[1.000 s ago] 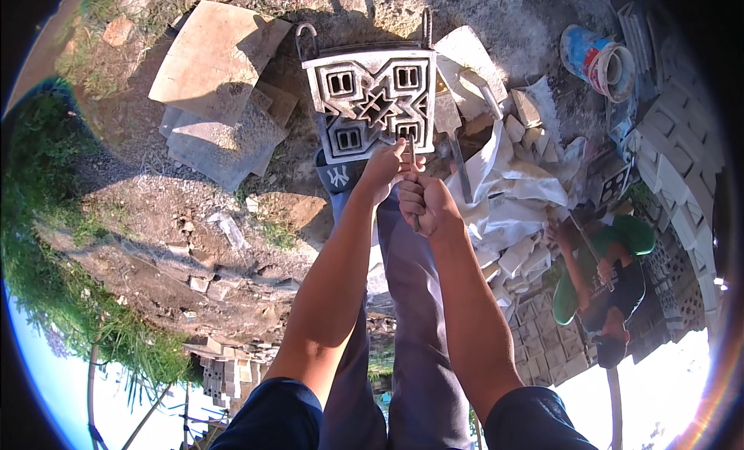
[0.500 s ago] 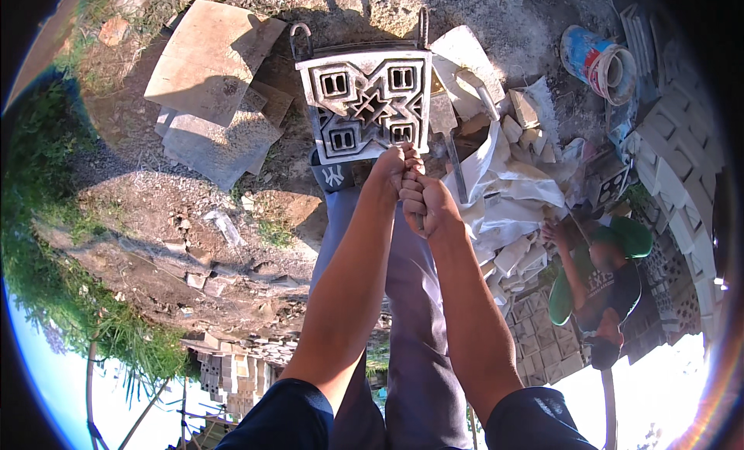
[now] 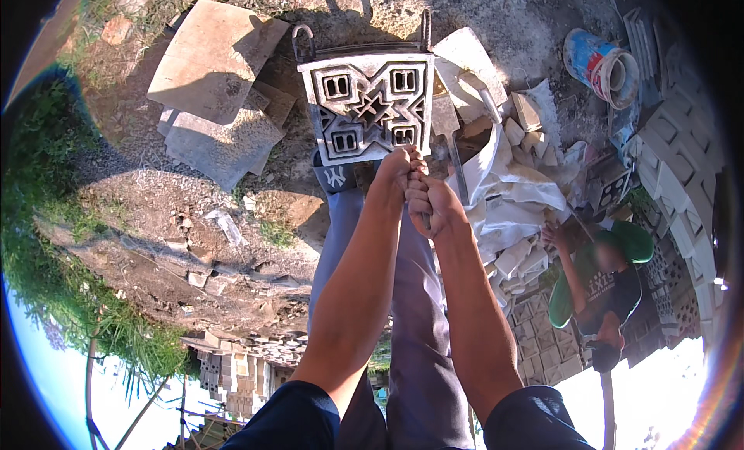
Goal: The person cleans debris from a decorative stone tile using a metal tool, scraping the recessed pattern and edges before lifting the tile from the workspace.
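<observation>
A square metal mould (image 3: 316, 113) with a star-and-cross pattern and several framed rectangular holes sits at the upper middle, two handle loops at its far edge. At its near right corner my left hand (image 3: 398, 165) is closed. My right hand (image 3: 435, 202) is closed just below it, against the left hand. A narrow grey rod (image 3: 425, 221) shows its end beneath my right fingers; both fists seem wrapped around it, and its upper part is hidden by the hands. Right of the mould lies a flat-bladed trowel-like tool (image 3: 443, 113) with a long metal shaft.
Flat boards (image 3: 209, 63) lie on the ground at left. White sheeting (image 3: 515, 187) and broken pieces are at right, with a blue-and-white bucket (image 3: 585, 59) farther off. Stacked patterned blocks (image 3: 682, 156) line the right edge, near another person (image 3: 604, 272) in green and black.
The whole view has shifted very slightly. Both hands keep their grip at the mould's near right corner, and a little more of the rod's end shows.
</observation>
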A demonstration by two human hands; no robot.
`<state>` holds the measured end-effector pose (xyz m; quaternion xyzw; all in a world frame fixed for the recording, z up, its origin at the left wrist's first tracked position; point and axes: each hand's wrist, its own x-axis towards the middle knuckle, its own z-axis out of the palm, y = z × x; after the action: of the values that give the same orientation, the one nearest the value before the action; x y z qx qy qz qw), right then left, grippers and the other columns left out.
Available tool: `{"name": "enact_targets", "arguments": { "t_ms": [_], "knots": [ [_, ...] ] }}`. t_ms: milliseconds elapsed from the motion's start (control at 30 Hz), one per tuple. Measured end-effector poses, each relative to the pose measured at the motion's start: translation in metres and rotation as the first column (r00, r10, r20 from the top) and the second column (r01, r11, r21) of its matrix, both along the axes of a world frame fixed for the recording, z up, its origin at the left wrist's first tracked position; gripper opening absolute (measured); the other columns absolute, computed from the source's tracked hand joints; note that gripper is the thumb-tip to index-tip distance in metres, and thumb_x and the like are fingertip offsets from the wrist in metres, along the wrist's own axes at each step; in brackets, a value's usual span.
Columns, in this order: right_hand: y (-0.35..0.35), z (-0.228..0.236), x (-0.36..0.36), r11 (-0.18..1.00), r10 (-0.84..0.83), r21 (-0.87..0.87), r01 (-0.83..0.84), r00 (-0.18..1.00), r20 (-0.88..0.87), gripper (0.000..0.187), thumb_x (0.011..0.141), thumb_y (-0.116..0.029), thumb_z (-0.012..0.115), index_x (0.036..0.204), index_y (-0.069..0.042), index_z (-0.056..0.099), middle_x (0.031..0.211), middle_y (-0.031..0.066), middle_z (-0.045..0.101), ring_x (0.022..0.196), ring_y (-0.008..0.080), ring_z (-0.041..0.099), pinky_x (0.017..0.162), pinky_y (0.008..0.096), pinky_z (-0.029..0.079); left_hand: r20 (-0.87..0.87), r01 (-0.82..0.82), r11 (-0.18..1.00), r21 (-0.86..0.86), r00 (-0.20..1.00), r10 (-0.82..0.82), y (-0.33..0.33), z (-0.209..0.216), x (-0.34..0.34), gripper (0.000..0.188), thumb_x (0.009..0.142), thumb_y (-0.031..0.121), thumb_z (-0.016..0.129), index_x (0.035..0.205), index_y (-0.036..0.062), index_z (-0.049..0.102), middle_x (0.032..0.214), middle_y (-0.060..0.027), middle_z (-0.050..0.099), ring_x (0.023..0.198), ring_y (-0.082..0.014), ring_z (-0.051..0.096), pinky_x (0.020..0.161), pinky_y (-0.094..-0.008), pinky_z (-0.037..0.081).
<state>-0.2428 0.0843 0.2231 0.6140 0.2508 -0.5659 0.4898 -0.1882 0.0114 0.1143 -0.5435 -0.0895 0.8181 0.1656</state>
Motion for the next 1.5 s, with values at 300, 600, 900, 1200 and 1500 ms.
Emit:
{"name": "enact_targets", "arguments": {
  "t_ms": [300, 600, 900, 1200, 1500],
  "knots": [
    [0.003, -0.001, 0.000, 0.999, -0.037, -0.014, 0.037, 0.999, 0.009, 0.022, 0.107, -0.011, 0.037, 0.088, -0.008, 0.046, 0.062, -0.0061, 0.031, 0.043, 0.0026, 0.021, 0.031, 0.0194, 0.019, 0.073, 0.023, 1.000, -0.003, 0.997, -0.023, 0.004, -0.002, -0.003, 0.022, 0.092, 0.002, 0.032, 0.079, 0.0141, 0.043, 0.061, 0.0035, 0.030, 0.049, -0.0102, 0.029, 0.044, -0.0254, 0.031],
    [0.005, -0.003, -0.002, 0.998, -0.053, -0.024, 0.053, 0.998, -0.020, 0.021, 0.107, -0.012, 0.037, 0.089, -0.007, 0.047, 0.063, -0.0060, 0.033, 0.044, 0.0020, 0.023, 0.032, 0.0189, 0.019, 0.154, 0.019, 1.000, 0.003, 0.988, -0.019, 0.007, 0.007, -0.001, 0.021, 0.092, 0.002, 0.032, 0.079, 0.0117, 0.046, 0.061, 0.0041, 0.031, 0.049, -0.0093, 0.029, 0.042, -0.0242, 0.030],
    [-0.002, -0.002, 0.012, 0.975, -0.204, -0.082, 0.205, 0.979, 0.026, 0.022, 0.108, -0.014, 0.035, 0.090, -0.006, 0.046, 0.066, -0.0053, 0.030, 0.046, 0.0039, 0.021, 0.034, 0.0208, 0.017, 0.409, 0.602, 0.637, -0.482, 0.797, -0.444, -0.024, 0.023, 0.021, 0.027, 0.101, 0.020, 0.044, 0.097, -0.0010, 0.061, 0.074, -0.0160, 0.064, 0.059, -0.0294, 0.061, 0.057, -0.0395, 0.052],
    [0.003, 0.003, 0.014, 0.972, -0.200, -0.111, 0.205, 0.978, 0.059, 0.029, 0.110, -0.023, 0.035, 0.087, -0.008, 0.045, 0.063, -0.0065, 0.027, 0.044, 0.0044, 0.018, 0.035, 0.0221, 0.015, 0.736, 0.200, -0.867, -0.456, 0.633, -0.241, -0.084, 0.011, -0.021, 0.047, 0.092, 0.020, 0.058, 0.139, 0.0179, 0.054, 0.154, -0.0088, 0.040, 0.146, -0.0361, 0.031, 0.118, -0.0597, 0.020],
    [-0.003, 0.009, 0.007, 0.972, -0.230, -0.035, 0.234, 0.968, 0.098, 0.024, 0.109, -0.018, 0.037, 0.088, -0.008, 0.046, 0.064, -0.0073, 0.028, 0.045, 0.0035, 0.019, 0.034, 0.0212, 0.013, 0.781, 0.099, -0.916, -0.389, 0.562, -0.271, -0.074, -0.018, -0.025, 0.066, 0.084, 0.024, 0.060, 0.147, 0.0403, 0.047, 0.162, 0.0001, 0.033, 0.150, -0.0298, 0.028, 0.122, -0.0581, 0.009]
  ]
}}
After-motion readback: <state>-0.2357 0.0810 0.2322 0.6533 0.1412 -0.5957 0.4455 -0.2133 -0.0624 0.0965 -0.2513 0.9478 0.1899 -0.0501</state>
